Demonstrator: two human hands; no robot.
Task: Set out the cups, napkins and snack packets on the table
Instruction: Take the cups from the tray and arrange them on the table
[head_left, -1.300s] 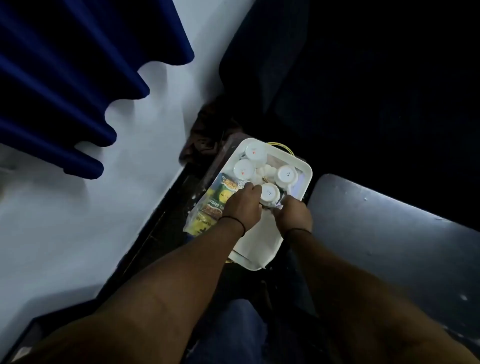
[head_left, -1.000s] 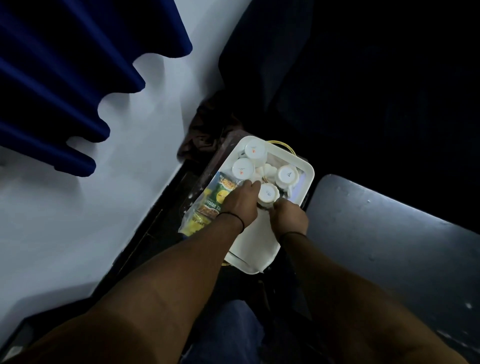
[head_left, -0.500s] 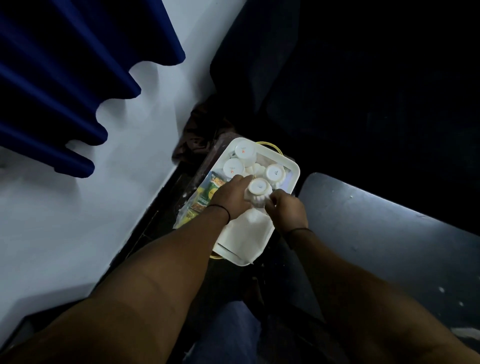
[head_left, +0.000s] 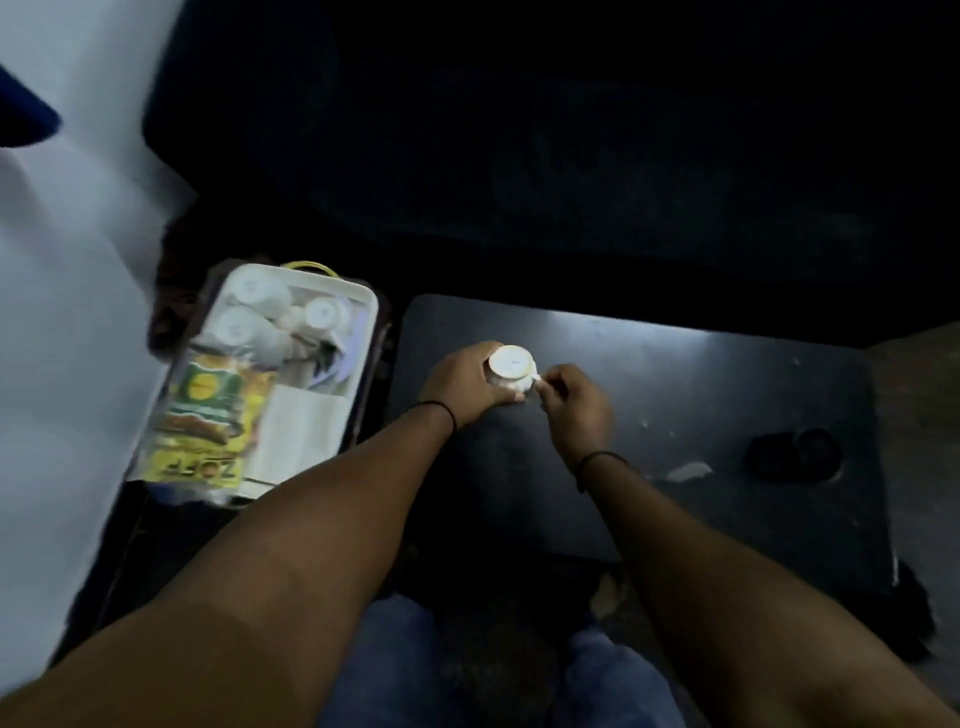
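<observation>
A small white cup (head_left: 511, 370), base up, is held over the dark desk (head_left: 675, 384). It is judged light, stiff and breakable (likely ceramic), best gripped around the body. The left hand (head_left: 467, 382) is wrapped around it; the right hand (head_left: 574, 402) fingers (head_left: 545, 379) are pinched at its handle.

tray (head_left: 370, 312) left of table (head_left: 675, 374), cups (head_left: 236, 327) inside

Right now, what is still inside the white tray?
The white tray holds three upturned cups, yellow snack packets and white napkins. Anything beneath these is covered.
</observation>
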